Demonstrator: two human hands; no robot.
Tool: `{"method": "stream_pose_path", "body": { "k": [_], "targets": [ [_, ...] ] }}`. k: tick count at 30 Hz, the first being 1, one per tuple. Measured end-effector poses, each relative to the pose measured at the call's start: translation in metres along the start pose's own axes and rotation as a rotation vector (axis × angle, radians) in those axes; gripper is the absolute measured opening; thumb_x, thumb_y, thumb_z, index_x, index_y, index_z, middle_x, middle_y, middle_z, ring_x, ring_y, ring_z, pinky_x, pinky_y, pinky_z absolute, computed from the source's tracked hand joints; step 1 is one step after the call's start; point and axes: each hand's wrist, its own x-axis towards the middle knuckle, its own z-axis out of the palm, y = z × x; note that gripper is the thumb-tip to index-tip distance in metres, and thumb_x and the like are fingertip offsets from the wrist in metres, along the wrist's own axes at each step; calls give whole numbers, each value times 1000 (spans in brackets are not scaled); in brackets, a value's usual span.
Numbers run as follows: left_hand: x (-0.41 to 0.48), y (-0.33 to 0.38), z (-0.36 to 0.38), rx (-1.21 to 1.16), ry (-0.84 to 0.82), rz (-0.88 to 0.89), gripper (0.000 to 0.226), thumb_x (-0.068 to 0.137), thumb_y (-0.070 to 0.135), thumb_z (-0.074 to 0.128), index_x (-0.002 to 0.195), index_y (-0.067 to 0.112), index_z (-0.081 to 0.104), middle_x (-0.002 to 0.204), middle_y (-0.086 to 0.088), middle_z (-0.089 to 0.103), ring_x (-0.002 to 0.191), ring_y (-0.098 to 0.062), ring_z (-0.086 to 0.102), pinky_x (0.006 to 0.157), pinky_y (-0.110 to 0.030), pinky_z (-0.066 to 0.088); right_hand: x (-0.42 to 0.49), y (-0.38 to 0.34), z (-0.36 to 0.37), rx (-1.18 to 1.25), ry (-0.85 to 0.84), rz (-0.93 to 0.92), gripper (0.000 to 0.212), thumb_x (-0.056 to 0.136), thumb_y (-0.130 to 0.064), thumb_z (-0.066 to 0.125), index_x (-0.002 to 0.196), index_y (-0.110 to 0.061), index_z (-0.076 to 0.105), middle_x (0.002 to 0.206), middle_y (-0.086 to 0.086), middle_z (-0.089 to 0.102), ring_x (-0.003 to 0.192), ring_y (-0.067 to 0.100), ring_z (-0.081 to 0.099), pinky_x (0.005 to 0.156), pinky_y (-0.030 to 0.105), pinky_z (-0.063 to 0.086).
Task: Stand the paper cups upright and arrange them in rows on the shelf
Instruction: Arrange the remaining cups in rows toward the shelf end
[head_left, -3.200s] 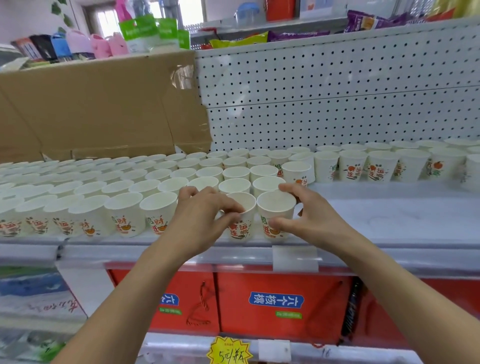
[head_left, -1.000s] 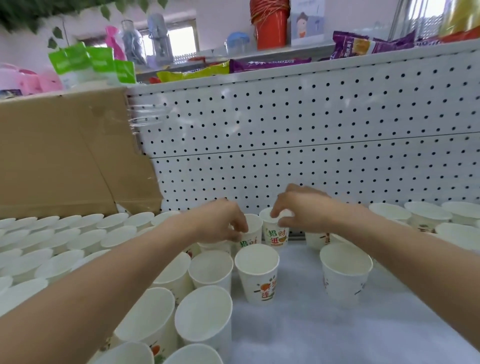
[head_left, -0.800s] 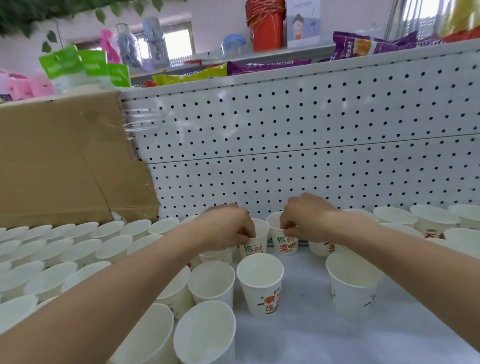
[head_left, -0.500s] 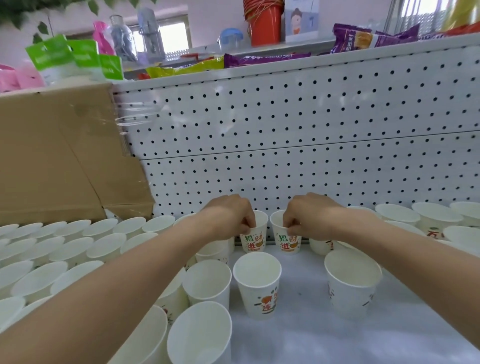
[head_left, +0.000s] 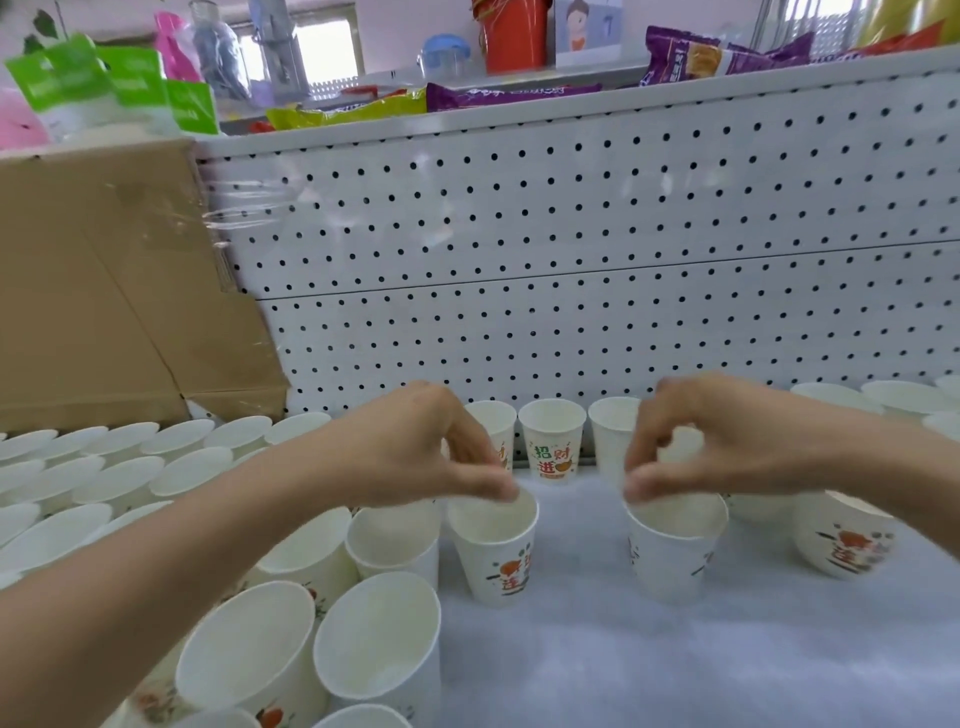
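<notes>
Single head-worn view, close, looking forward and down onto shelf (head_left: 675, 649), facing pegboard (head_left: 571, 234)

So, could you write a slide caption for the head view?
On the shelf, the left hand pinches the rim of the left cup, the right hand the right cup.

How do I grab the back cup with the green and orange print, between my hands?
Pinch the cup's front rim from above, one finger inside, thumb outside. It stands upright with its mouth open. The pegboard is behind it and neighbour cups crowd both sides, so only top and front are free.
</notes>
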Motion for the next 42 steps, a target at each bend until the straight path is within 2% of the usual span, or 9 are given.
{"method": "stream_pose_path", "body": {
  "k": [3, 6, 11, 14, 18, 22, 25, 30, 42],
  "targets": [
    [-8, 4, 10, 161, -81, 13, 26, 69, 50, 79, 89, 33, 76, 83, 22, 70, 81, 8, 60, 70, -9, 45, -26, -2, 7, -173, -119, 45, 32, 62, -62, 73, 85, -42, 66, 91, -20, 56, 93, -10, 47, 79, 15, 43],
    [2, -1, 19, 280, -45, 32, 14, 76, 39, 77, 89, 34, 76, 81, 20, 72, 76, 3, 62, 74, -16, 46, -20, 3, 25, -301, -78, -39, 14, 79, -42, 64, 86, -30, 61, 89, -13, 54, 89, -4, 46, 78, 20, 42],
    [18, -16, 17, 365, 7, -15, 12, 79, 32, 74, 90, 32, 76, 81, 18, 72, 75, -1, 62, 72, -19, 41, 17, 3, 49, -216, 65, -129, 7, 87, -27, 58, 89, -25, 64, 88, -12, 59, 89, 3, 45, 81, 34, 46],
    [20, -23, 17, 393, -6, -34, 13, 80, 27, 72, 93, 30, 74, 84, 16, 72, 78, -3, 63, 77, -24, 50, 31, 4, 59, -156, 87, -164, 13, 90, -21, 58, 98, -24, 68, 93, -15, 60, 101, 6, 44, 87, 34, 44],
    [19, -25, 18, 385, -5, -28, 20, 79, 30, 74, 99, 30, 70, 92, 17, 69, 84, -2, 60, 79, -23, 45, 32, 9, 63, -109, 103, -180, 26, 88, -10, 58, 105, -25, 69, 104, -16, 61, 113, 8, 42, 94, 35, 42],
    [19, -20, 21, 267, 13, -30, 32, 76, 48, 74, 103, 31, 70, 92, 18, 69, 87, 1, 61, 80, -22, 47, 28, 4, 60, -101, 156, -178, 25, 84, -28, 65, 109, -29, 66, 105, -12, 62, 112, 9, 41, 92, 33, 43],
    [23, -17, 24, 310, 24, -23, 19, 82, 37, 71, 99, 30, 74, 90, 15, 72, 82, -2, 64, 74, -20, 48, 31, -6, 64, -144, 220, -171, 27, 83, -45, 66, 105, -30, 66, 98, -13, 61, 103, 6, 41, 82, 28, 40],
    [19, -21, 22, 329, 25, -23, 11, 82, 29, 70, 92, 30, 75, 83, 17, 72, 77, -1, 64, 86, -26, 47, 32, 5, 68, -144, 269, -198, 10, 87, -34, 65, 94, -29, 72, 89, -12, 62, 96, 8, 44, 80, 35, 46],
    [17, -23, 22, 406, 18, -46, 14, 86, 29, 67, 98, 31, 73, 92, 16, 72, 82, -3, 62, 81, -26, 42, 32, 12, 70, -122, 280, -136, 20, 90, -18, 62, 103, -29, 72, 104, -7, 64, 106, 14, 48, 84, 43, 48]
  ]
}}
